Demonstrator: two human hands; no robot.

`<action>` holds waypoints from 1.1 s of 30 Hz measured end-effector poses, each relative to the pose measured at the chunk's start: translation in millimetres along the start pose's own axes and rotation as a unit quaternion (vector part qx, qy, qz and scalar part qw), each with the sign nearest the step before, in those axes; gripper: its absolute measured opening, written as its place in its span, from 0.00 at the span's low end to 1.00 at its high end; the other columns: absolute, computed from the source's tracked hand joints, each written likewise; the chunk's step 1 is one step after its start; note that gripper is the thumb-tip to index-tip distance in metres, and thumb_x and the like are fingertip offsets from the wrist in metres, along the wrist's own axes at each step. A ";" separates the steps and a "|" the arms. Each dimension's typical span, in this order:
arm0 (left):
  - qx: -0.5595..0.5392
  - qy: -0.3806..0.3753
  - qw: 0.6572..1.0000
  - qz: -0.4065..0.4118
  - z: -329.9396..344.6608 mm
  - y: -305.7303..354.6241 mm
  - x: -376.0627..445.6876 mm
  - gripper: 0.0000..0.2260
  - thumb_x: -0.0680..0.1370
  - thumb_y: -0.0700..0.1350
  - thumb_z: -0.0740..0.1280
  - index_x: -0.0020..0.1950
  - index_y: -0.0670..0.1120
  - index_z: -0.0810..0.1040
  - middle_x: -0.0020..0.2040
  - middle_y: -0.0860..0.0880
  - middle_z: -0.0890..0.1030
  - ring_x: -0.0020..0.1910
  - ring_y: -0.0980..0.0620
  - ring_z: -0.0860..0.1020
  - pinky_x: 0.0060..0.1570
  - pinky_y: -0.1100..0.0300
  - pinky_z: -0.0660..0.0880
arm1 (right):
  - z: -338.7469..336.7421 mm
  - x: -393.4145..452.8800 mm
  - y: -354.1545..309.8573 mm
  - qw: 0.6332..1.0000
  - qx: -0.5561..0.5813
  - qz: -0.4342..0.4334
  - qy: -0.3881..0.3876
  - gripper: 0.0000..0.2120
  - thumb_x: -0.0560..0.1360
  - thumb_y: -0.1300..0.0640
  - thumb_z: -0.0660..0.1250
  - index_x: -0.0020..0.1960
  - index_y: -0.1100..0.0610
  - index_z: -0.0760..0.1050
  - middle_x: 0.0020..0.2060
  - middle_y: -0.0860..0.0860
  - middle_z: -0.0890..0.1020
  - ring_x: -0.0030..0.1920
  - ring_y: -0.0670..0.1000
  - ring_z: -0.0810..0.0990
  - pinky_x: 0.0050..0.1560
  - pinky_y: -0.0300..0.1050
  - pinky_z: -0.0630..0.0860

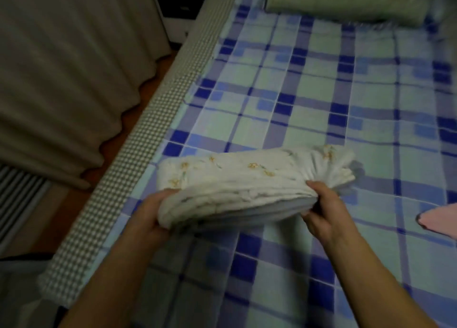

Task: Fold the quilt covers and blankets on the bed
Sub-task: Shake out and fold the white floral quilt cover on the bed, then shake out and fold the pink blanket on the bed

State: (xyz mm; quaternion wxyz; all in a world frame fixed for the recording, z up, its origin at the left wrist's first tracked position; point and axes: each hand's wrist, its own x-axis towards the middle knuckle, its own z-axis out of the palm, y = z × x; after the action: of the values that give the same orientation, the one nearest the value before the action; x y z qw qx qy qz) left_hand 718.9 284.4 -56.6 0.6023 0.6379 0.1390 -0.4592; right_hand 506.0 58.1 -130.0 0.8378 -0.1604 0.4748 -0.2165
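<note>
A folded white blanket with small yellow flowers (247, 179) lies in several thick layers near the left side of the bed, its near edge lifted. My left hand (150, 214) grips the left end, thumb on top and fingers under the stack. My right hand (324, 209) pinches the right end of the near edge, where the layers fan out. A folded green blanket (346, 1) sits at the far end of the bed. The corner of a pink cloth (440, 220) pokes in at the right edge.
The bed carries a blue, green and white plaid sheet (321, 92) with a grey checked border (138, 154) along its left side. Beige curtains (61, 67) hang to the left over a brown floor. A dark bedside cabinet (180, 8) stands at the back.
</note>
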 end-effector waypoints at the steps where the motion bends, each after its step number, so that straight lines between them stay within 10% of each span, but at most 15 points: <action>1: -0.013 -0.005 1.000 0.021 -6.3 30.1 -1.7 0.09 0.80 0.38 0.60 0.52 0.38 0.79 0.30 0.51 0.84 0.28 0.56 0.82 0.28 0.64 0.79 | 32.2 -1.9 -6.2 1.000 -0.002 -0.014 -0.009 0.30 0.66 0.61 0.73 0.68 0.66 0.74 0.61 0.61 0.80 0.61 0.58 0.80 0.60 0.52 0.78; 4: -0.069 -0.055 0.996 0.023 -22.1 106.8 -13.9 0.12 0.67 0.40 0.69 0.45 0.36 0.86 0.42 0.40 0.86 0.37 0.47 0.85 0.31 0.56 0.82 | 121.2 0.3 -34.7 0.996 -0.001 -0.077 -0.038 0.16 0.77 0.62 0.64 0.63 0.66 0.76 0.57 0.61 0.83 0.54 0.57 0.84 0.53 0.49 0.82; 8: -0.036 -0.087 0.994 0.057 -34.6 144.9 18.0 0.19 0.75 0.45 0.68 0.64 0.38 0.77 0.61 0.43 0.81 0.50 0.44 0.83 0.41 0.60 0.82 | 188.5 33.9 -57.9 0.991 -0.035 -0.124 -0.022 0.21 0.76 0.60 0.68 0.67 0.64 0.73 0.57 0.61 0.83 0.55 0.61 0.84 0.58 0.59 0.79; 12: 0.109 0.068 0.986 0.110 -46.1 104.5 91.5 0.25 0.78 0.50 0.70 0.73 0.47 0.69 0.68 0.44 0.76 0.61 0.41 0.78 0.59 0.49 0.77 | 181.2 59.5 -33.9 0.973 -0.224 -0.043 0.048 0.07 0.80 0.64 0.60 0.51 0.62 0.77 0.33 0.56 0.83 0.33 0.52 0.83 0.31 0.51 0.82; 15: 0.395 0.151 0.906 0.015 -77.2 22.6 106.0 0.38 0.75 0.48 0.73 0.79 0.42 0.56 0.73 0.37 0.68 0.68 0.36 0.71 0.63 0.48 0.73 | 132.2 43.9 11.4 0.920 -0.367 0.068 0.121 0.12 0.79 0.69 0.54 0.40 0.62 0.70 0.30 0.59 0.75 0.30 0.54 0.76 0.37 0.51 0.80; 19: 0.539 0.065 0.835 -0.093 -90.4 -64.7 70.4 0.28 0.77 0.41 0.67 0.75 0.39 0.62 0.66 0.37 0.74 0.60 0.38 0.77 0.54 0.51 0.76 | 51.6 -0.8 39.0 0.886 -0.407 0.148 0.164 0.06 0.80 0.65 0.60 0.50 0.66 0.74 0.47 0.61 0.80 0.50 0.59 0.81 0.52 0.55 0.79; 22: 0.604 -0.022 0.793 -0.075 -45.3 -64.7 45.1 0.13 0.80 0.40 0.62 0.63 0.38 0.73 0.58 0.38 0.78 0.46 0.43 0.78 0.42 0.54 0.76 | 0.5 -43.1 12.8 0.877 -0.415 0.147 0.194 0.10 0.81 0.63 0.60 0.59 0.66 0.74 0.50 0.60 0.82 0.48 0.57 0.82 0.43 0.50 0.80; 25: 0.649 -0.114 0.752 0.015 43.0 -38.7 25.5 0.10 0.81 0.40 0.62 0.59 0.40 0.76 0.61 0.38 0.78 0.56 0.41 0.78 0.56 0.55 0.74 | -36.8 -87.7 -47.5 0.890 -0.391 0.090 0.216 0.11 0.81 0.62 0.60 0.60 0.66 0.74 0.50 0.59 0.82 0.48 0.57 0.83 0.45 0.51 0.80; 33: 0.448 -0.215 0.855 0.147 293.8 -89.3 -119.2 0.05 0.79 0.39 0.66 0.53 0.45 0.78 0.44 0.42 0.82 0.37 0.45 0.79 0.41 0.54 0.76 | -165.8 -219.3 -186.3 0.942 -0.256 -0.134 0.170 0.09 0.78 0.67 0.61 0.56 0.57 0.72 0.43 0.56 0.80 0.38 0.54 0.81 0.39 0.45 0.78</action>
State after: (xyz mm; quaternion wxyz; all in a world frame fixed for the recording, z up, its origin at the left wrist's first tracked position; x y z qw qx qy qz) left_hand 466.3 87.0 19.2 0.3263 0.7375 -0.3097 -0.5037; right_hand 223.5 1.3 35.1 0.6384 -0.3921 0.6240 -0.2222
